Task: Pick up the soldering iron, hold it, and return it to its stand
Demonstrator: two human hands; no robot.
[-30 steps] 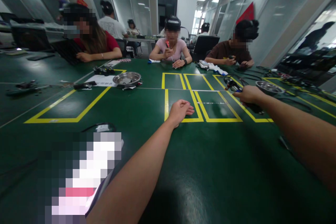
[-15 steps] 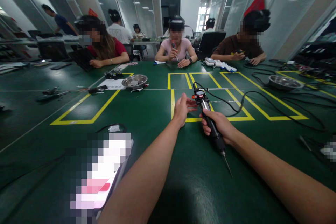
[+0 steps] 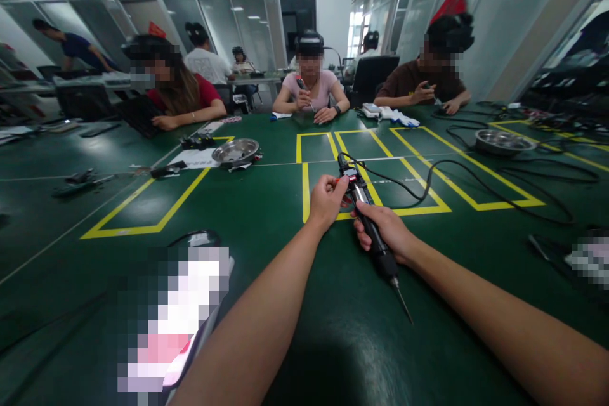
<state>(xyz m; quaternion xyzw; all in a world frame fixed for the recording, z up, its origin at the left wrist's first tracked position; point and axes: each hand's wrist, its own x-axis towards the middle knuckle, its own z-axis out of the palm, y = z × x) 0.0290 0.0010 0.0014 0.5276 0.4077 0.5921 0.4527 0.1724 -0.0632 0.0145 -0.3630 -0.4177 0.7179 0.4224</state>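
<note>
A black corded electric screwdriver point(image 3: 366, 222) lies slanted above the green table, its bit pointing toward me and its red-and-silver top pointing away. My right hand point(image 3: 387, 231) is wrapped round the screwdriver's barrel. My left hand point(image 3: 327, 198) is closed at the screwdriver's upper end, fingertips pinching near the red part. The black cable point(image 3: 428, 174) runs from the top of the tool off to the right across the yellow tape lines.
A metal bowl point(image 3: 235, 151) sits left of centre and another metal bowl point(image 3: 504, 141) at far right. A blurred phone point(image 3: 176, 317) lies near my left elbow. Three people sit across the table handling tools. Loose cables lie at right, small tools at left.
My right hand fetched the screwdriver from the far right and brought it to the centre. My left hand went from lying open on the table to pinching the tool's top.
</note>
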